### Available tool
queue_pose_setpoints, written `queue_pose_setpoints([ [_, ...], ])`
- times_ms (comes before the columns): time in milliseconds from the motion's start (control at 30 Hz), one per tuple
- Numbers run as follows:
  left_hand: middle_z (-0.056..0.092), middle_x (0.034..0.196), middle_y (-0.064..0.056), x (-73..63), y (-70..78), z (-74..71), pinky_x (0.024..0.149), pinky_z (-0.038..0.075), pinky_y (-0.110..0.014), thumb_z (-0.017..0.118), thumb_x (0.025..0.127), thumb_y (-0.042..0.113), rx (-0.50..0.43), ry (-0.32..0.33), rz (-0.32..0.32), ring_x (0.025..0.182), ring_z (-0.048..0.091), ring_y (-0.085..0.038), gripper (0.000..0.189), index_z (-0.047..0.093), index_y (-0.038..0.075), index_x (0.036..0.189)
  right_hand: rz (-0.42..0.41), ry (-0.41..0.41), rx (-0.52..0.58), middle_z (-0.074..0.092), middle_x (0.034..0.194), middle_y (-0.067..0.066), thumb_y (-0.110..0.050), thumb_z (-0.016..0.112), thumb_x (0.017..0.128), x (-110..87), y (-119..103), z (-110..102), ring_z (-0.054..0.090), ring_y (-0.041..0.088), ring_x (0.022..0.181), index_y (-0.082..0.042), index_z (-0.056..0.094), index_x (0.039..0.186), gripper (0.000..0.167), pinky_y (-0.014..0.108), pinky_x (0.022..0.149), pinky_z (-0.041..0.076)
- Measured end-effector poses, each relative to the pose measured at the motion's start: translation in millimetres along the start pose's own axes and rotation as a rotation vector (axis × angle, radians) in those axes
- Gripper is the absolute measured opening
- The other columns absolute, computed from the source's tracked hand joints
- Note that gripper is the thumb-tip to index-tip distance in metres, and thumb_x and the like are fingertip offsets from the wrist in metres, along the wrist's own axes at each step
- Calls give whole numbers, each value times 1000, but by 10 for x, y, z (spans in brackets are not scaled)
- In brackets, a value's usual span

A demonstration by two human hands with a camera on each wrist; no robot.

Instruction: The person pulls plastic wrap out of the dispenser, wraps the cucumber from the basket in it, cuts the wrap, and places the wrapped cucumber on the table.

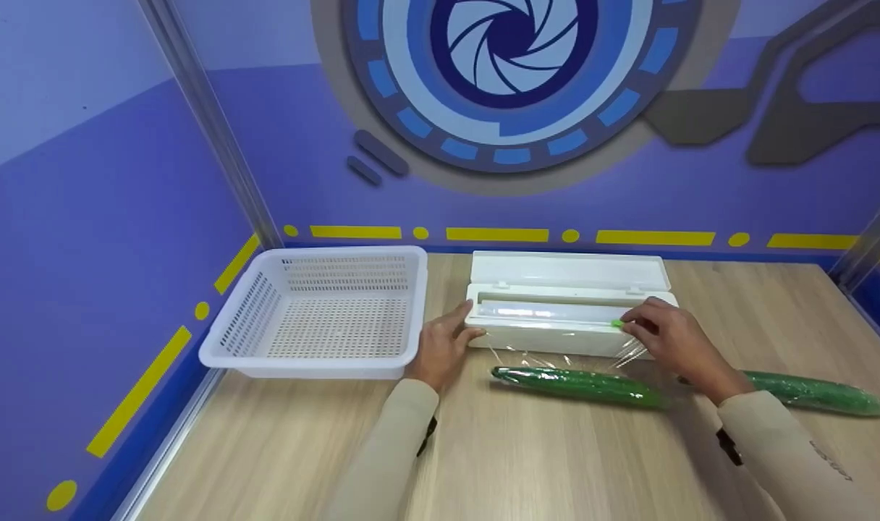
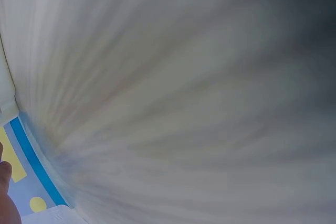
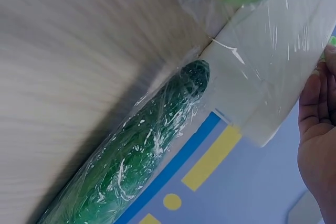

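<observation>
A white cling film dispenser box (image 1: 548,339) stands with its lid (image 1: 570,270) raised and a roll of film (image 1: 527,311) inside. My left hand (image 1: 440,350) holds the box's left end, thumb at the front; the left wrist view shows only part of this hand (image 2: 8,198) at its edge. At the front right, my right hand (image 1: 675,344) pinches the small green slider (image 1: 616,323). Clear film (image 1: 556,359) hangs from the box's front over a cucumber (image 1: 585,385). A second cucumber (image 1: 816,393), wrapped in film, lies partly behind my right wrist; its wrapping (image 3: 142,145) looks wrinkled up close.
A white perforated basket (image 1: 339,325) stands left of the box, close to my left hand. The wooden table (image 1: 519,463) is bounded by a blue printed wall (image 1: 288,159) behind and another at the left.
</observation>
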State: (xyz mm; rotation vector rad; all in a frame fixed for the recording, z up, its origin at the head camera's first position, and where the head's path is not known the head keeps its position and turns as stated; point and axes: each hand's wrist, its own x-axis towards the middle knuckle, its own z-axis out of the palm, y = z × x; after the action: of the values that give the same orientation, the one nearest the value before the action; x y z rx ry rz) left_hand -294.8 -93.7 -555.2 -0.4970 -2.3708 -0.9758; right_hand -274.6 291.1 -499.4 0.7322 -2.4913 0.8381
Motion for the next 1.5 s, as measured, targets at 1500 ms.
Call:
queue_pose_setpoints([
  [1500,71,132,-11,-17,-32,12,105,52,-33,82,91,32,-34,13,0,121,69,-23,56,71,8,139,89,-98,-1,65,91,-2,1,79,93,-36,112,-144,54,13,77,-6,78,102,12,19,65,45],
])
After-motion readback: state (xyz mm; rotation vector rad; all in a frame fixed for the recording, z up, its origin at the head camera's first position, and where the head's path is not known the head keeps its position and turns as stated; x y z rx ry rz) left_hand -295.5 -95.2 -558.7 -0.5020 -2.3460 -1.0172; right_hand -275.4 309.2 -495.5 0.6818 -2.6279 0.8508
